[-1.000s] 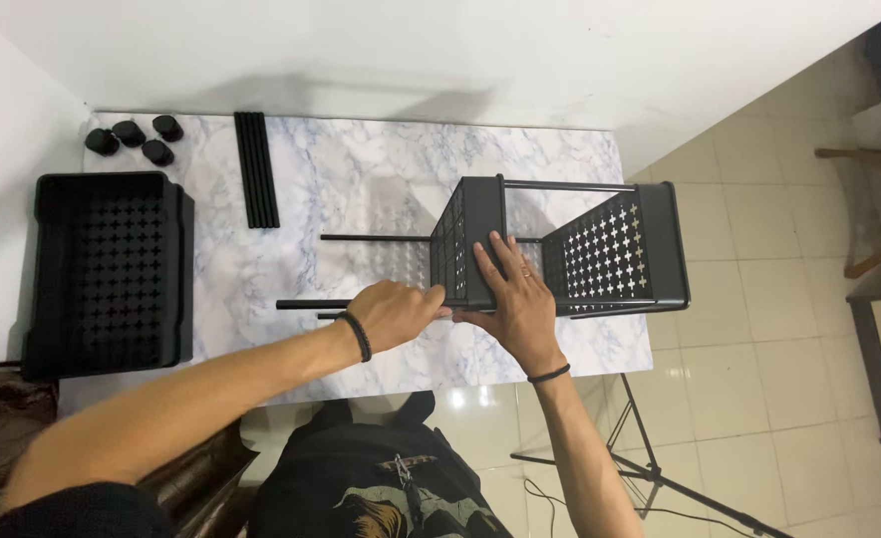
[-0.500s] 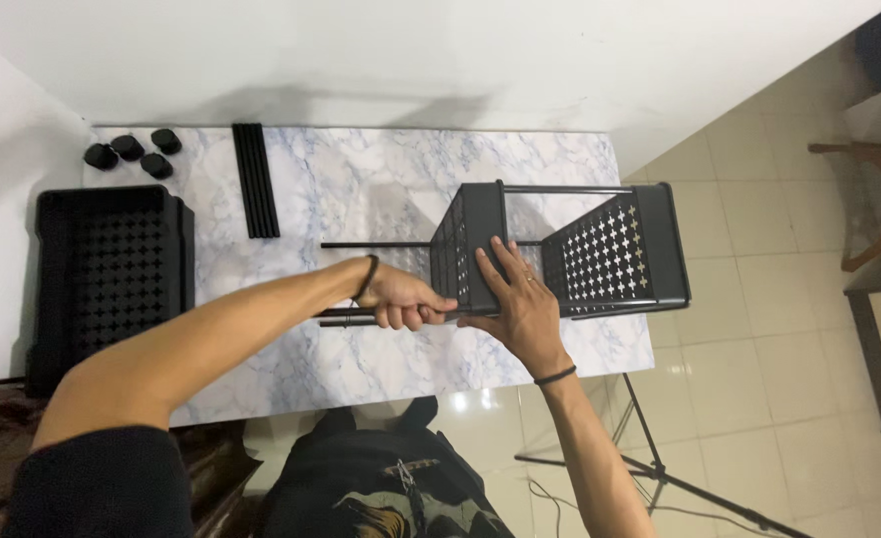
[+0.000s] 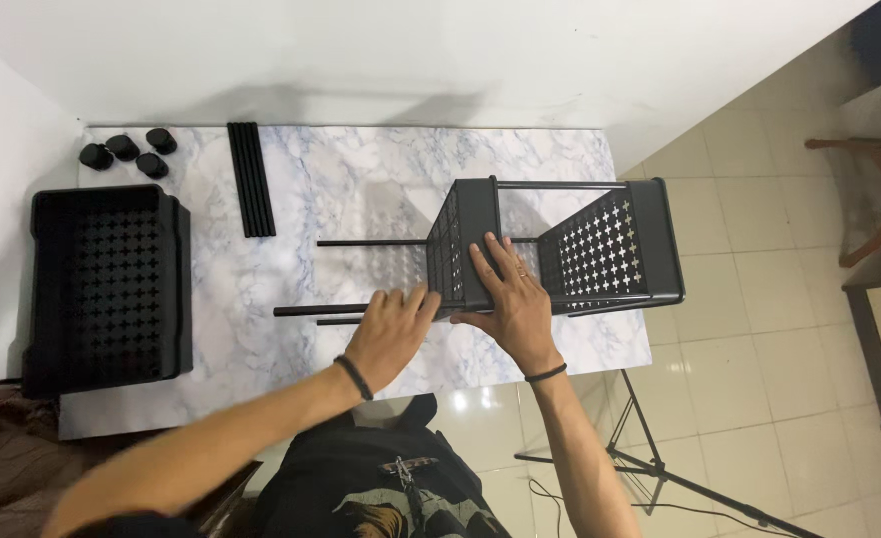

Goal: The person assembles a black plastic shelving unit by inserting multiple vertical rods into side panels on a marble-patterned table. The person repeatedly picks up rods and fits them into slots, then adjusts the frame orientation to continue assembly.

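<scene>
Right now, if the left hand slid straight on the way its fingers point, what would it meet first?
Most likely the black perforated tray standing on edge: the left hand points up and right, its fingertips already at the tray's lower corner, by the black rod. Depth is uncertain.

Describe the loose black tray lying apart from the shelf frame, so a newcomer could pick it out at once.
Start at the marble table and go to its left end. There a black tray lies flat, open side up, its floor pierced with cross-shaped holes. Unlike the trays on the rods under the hands, it is joined to nothing.
</scene>
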